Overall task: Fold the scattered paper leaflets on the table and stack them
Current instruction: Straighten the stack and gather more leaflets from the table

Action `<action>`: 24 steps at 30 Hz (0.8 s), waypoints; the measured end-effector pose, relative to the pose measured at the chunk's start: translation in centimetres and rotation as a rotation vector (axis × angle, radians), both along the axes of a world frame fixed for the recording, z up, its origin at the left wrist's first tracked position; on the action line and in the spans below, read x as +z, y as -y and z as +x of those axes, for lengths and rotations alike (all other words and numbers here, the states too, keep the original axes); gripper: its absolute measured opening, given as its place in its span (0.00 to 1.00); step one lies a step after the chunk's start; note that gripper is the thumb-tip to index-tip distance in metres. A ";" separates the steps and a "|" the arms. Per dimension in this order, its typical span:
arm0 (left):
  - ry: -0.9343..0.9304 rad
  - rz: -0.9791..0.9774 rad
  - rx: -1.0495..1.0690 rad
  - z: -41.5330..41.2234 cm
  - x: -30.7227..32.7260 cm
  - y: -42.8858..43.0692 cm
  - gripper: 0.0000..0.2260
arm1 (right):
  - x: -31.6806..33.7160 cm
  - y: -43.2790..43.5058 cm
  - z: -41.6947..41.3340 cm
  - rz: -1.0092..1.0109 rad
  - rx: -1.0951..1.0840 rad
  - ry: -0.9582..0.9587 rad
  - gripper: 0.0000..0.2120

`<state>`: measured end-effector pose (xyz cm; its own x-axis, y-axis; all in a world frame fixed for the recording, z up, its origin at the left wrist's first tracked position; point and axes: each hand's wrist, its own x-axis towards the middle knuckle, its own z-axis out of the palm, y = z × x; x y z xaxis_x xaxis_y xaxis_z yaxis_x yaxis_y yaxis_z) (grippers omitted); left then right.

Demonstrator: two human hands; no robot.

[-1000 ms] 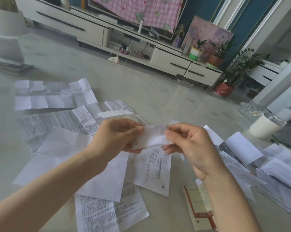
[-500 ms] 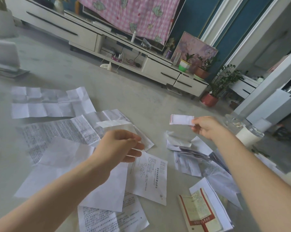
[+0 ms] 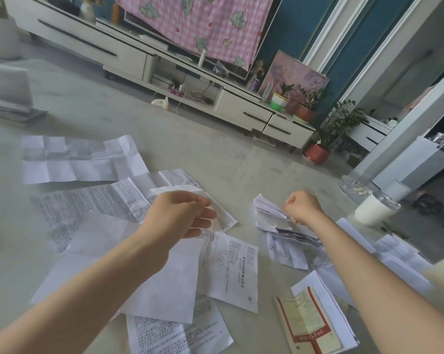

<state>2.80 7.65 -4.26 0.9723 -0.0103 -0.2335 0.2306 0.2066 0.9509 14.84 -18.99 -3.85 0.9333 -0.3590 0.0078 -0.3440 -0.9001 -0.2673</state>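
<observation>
Several unfolded paper leaflets lie scattered on the pale table (image 3: 215,154): a creased blank sheet (image 3: 80,159), a printed sheet (image 3: 88,203), a leaflet with a printed title (image 3: 231,269) and another printed sheet (image 3: 175,335) at the near edge. My left hand (image 3: 180,215) hovers over them with relaxed fingers, holding nothing, just above a narrow leaflet (image 3: 223,215). To the right sits a small pile of folded leaflets (image 3: 269,213). My right hand (image 3: 303,206), fingers curled, pinches the folded leaflet on top of that pile.
A red-and-cream booklet (image 3: 307,323) lies near the front right on white sheets. A white cup (image 3: 374,212) and a glass dish (image 3: 353,187) stand at the right edge. More papers (image 3: 399,254) spread on the right; a paper stack (image 3: 9,98) sits far left.
My hands separated. The right hand carried the small folded leaflet to the right and lowered it onto the pile of folded leaflets. The left hand let go and stayed over the scattered sheets.
</observation>
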 end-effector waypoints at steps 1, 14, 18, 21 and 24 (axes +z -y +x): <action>-0.001 -0.003 0.012 0.1 0.1 -0.2 0.10 | 0.2 -0.1 0.0 0.013 0.004 0.028 0.09; -0.043 -0.054 0.221 2.1 0.1 -3.8 0.11 | 2.3 -9.5 -1.9 -0.027 0.361 0.150 0.11; -0.059 -0.066 0.242 2.5 -0.2 -4.0 0.10 | 1.3 -12.6 -2.7 0.053 0.440 0.052 0.09; -0.048 -0.073 0.244 2.7 -0.3 -4.2 0.10 | 0.0 -14.0 -3.2 0.165 0.435 -0.065 0.13; -0.052 -0.074 0.248 2.7 -0.4 -4.1 0.09 | -1.1 -14.7 -3.3 0.247 0.385 -0.166 0.28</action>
